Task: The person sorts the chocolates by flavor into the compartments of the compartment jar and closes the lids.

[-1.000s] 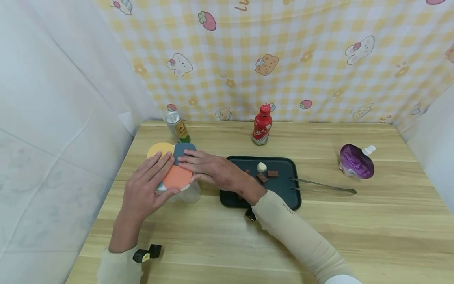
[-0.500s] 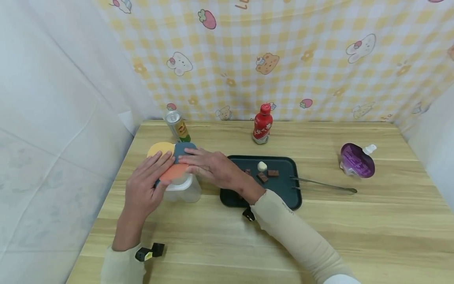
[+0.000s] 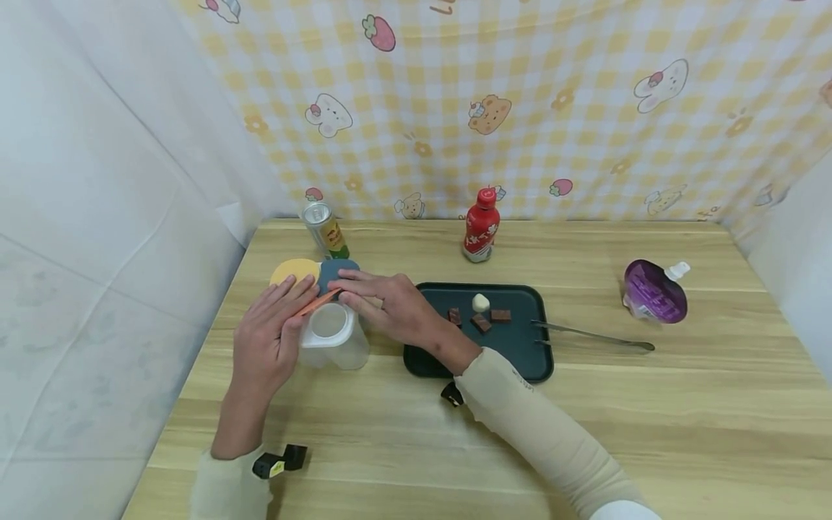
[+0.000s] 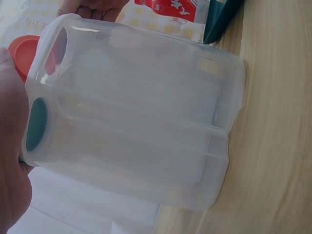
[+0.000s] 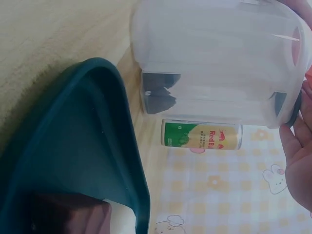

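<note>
A translucent plastic container (image 3: 351, 355) stands upright at the table's left, with a yellow lid (image 3: 291, 269), a blue lid (image 3: 338, 266) and an orange lid (image 3: 317, 302) on top. The orange lid is tilted up, baring a round opening. My left hand (image 3: 263, 345) lies with extended fingers over the yellow lid, its thumb at the orange lid's left side. From the right, my right hand (image 3: 398, 310) reaches over the blue lid with fairly straight fingers; its thumb touches the orange lid's right end. In the left wrist view, the container (image 4: 146, 112) looks empty.
A dark green tray (image 3: 520, 354) with brown blocks and a whitish ball stands right of the container. Metal tongs (image 3: 594, 334) lean on its right rim. Behind are a Red Bull can (image 5: 202, 135) and a red bottle (image 3: 482, 231); a purple spout pouch (image 3: 653, 292) lies far right.
The orange lid has swung up from lying flat, and the front opening shows. Both thumbs have moved up and away from me with it; the other fingers stay on the lids.
</note>
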The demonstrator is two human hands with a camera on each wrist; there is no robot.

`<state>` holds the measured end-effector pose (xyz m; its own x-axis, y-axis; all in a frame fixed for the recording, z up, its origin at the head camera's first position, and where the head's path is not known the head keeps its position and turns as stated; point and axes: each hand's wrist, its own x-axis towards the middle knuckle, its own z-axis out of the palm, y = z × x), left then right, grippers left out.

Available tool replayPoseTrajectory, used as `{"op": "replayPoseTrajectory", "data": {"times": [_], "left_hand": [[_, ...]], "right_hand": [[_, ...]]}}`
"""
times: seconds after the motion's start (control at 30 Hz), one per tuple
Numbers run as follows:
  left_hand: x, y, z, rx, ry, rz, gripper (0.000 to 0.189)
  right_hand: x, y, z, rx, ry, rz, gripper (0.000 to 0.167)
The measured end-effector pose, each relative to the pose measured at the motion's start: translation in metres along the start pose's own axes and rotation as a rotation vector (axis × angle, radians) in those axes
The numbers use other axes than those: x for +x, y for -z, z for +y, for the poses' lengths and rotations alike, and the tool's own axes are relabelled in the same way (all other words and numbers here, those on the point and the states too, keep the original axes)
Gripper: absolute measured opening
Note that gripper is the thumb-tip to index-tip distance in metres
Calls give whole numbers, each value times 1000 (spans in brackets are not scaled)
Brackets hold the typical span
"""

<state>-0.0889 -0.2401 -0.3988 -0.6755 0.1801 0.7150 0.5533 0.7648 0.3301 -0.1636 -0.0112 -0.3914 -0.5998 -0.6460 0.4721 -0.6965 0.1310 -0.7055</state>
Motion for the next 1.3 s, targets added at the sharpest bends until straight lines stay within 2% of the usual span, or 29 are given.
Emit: {"op": "replayPoseTrajectory", "data": {"times": [0.2,0.37,0.53,0.77,1.0,1.3], "left_hand": [[0,-1,-1,-15,16,9,64],[-1,-1,-1,-21,24,18,63],[-1,-2,-2,-30,21,27,63],[0,-3,-3,-44,4,47,64],[1,-2,-4,-38,12,45,65],[0,-3,-2,-27,13,44,64]], "right_hand": [[0,1,-2,39,-39,-10,33],[-2,7,-5,168,-100,-26,33],[-9,19,-10,226,-136,15,31],[-32,44,-17,124,-169,103,28],[-66,64,-5,8,-197,210,23],[-134,101,11,-284,-250,275,20]]}}
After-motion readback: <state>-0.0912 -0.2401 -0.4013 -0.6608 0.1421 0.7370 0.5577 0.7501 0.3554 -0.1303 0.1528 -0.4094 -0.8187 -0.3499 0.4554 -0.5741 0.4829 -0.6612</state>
